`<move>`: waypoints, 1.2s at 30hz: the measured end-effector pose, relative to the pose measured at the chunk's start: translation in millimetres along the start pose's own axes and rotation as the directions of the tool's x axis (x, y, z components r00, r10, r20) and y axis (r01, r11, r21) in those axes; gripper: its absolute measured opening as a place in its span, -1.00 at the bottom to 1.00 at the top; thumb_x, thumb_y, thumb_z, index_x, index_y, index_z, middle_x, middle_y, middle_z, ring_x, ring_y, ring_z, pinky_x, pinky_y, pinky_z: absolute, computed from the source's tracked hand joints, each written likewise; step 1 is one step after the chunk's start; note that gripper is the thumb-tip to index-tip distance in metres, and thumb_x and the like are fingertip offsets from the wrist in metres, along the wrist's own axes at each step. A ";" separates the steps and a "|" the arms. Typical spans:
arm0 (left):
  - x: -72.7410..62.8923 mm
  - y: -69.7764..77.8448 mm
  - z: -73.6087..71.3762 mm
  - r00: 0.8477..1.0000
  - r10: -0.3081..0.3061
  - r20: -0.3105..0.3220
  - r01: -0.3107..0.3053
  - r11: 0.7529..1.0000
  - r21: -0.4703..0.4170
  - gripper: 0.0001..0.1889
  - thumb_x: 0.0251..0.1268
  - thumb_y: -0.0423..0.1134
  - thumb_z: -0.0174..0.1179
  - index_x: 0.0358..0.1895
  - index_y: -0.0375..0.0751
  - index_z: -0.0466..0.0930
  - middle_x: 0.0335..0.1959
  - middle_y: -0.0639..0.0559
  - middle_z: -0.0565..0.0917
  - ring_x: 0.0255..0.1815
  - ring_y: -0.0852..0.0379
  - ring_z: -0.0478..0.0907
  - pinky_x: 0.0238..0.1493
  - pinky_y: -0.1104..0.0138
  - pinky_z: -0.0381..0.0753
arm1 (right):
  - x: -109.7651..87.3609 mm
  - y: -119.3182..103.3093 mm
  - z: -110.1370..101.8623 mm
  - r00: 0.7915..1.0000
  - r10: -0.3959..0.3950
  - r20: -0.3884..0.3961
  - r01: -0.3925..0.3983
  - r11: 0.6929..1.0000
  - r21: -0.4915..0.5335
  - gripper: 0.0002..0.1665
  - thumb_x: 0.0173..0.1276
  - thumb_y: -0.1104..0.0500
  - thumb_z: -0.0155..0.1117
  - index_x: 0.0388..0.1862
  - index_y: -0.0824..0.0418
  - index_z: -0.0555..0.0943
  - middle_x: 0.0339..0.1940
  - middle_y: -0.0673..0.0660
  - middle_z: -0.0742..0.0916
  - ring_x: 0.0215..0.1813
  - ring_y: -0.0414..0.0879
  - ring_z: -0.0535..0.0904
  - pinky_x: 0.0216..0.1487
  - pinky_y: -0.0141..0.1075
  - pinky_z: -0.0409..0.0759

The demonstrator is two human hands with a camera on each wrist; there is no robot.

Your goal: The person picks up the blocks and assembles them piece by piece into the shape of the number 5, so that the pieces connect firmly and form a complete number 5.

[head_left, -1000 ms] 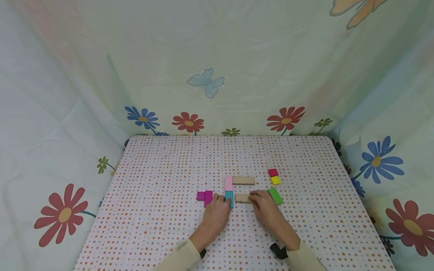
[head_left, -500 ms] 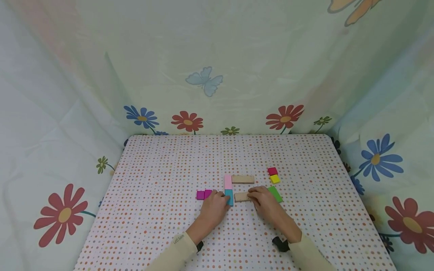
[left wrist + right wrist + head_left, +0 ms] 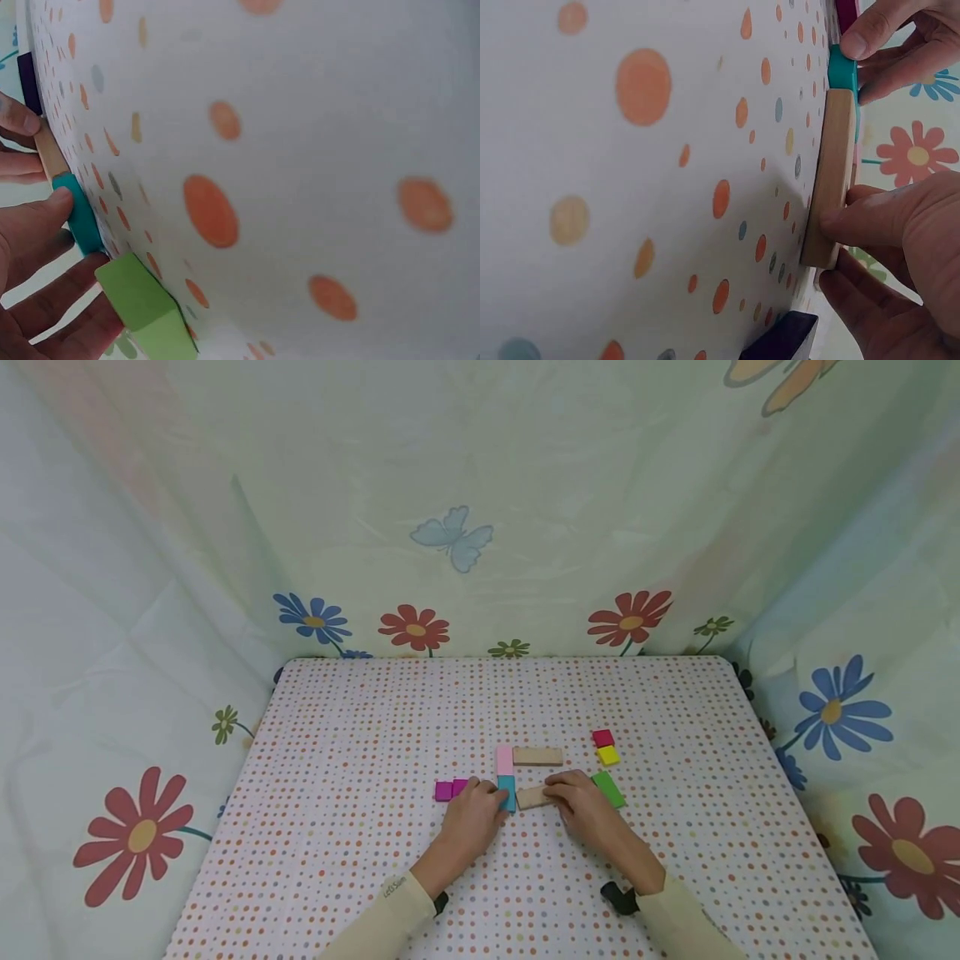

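Wooden block [image 3: 532, 797] sits on the spotted desk [image 3: 337, 843] between my 2 hands, its left end meeting the blue block [image 3: 507, 794]. I have the right hand [image 3: 585, 804] pinching its right end, grip narrowed to the block's width; the left hand [image 3: 472, 815] pinches the blue block between thumb and fingers. I see a pink block [image 3: 504, 760] touching the blue block's far end, and a green block [image 3: 608, 789] just beside my right hand.

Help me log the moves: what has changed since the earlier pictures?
The nearer wooden block, pinched in the right grip, moved left, closing its gap to the teal block. Neither grip let go. The left grip still holds the teal block; the farther wooden block stays put.
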State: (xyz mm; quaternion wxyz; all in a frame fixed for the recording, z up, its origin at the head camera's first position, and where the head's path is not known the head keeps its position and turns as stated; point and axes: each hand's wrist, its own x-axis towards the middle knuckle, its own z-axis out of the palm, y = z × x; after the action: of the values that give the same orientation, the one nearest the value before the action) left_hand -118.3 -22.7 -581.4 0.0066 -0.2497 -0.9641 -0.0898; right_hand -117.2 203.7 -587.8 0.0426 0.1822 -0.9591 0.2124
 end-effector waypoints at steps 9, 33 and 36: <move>7.4 -11.0 -3.7 0.999 0.052 0.011 -0.051 0.994 -0.099 -0.38 0.45 -0.02 0.38 0.48 -0.16 0.53 0.61 -0.21 0.42 0.62 -0.19 0.40 0.44 0.12 0.63 | 5.2 5.6 -11.7 0.999 -0.019 0.042 0.018 1.000 0.025 -0.52 0.32 0.18 0.58 0.19 0.31 0.73 0.45 0.29 0.64 0.54 0.30 0.50 0.49 0.17 0.55; 25.4 -17.1 -7.3 0.972 0.106 0.211 -0.081 0.989 -0.122 -0.32 0.56 -0.03 0.26 0.59 -0.26 0.36 0.74 -0.10 0.18 0.76 -0.05 0.14 0.60 0.17 0.44 | 22.6 14.3 -7.1 0.975 0.012 0.221 -0.008 1.000 -0.020 -0.24 0.65 -0.03 0.22 0.59 0.40 0.34 0.75 0.25 0.27 0.77 0.26 0.11 0.65 0.16 0.34; 26.9 -18.5 -6.4 0.973 0.103 0.208 -0.078 0.989 -0.126 -0.32 0.55 -0.02 0.27 0.59 -0.26 0.36 0.74 -0.10 0.18 0.76 -0.05 0.15 0.61 0.15 0.43 | 25.7 15.0 -7.4 0.973 0.020 0.229 -0.014 1.000 -0.025 -0.25 0.65 -0.02 0.22 0.58 0.41 0.35 0.75 0.25 0.27 0.77 0.26 0.11 0.66 0.15 0.33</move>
State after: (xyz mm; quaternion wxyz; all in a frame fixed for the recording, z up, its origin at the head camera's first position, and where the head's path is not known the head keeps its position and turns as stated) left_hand -151.0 -26.8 -576.7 -0.1078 -0.3017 -0.9399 -0.1183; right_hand -146.6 211.0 -582.9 -0.0678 0.1967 -0.9615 0.1793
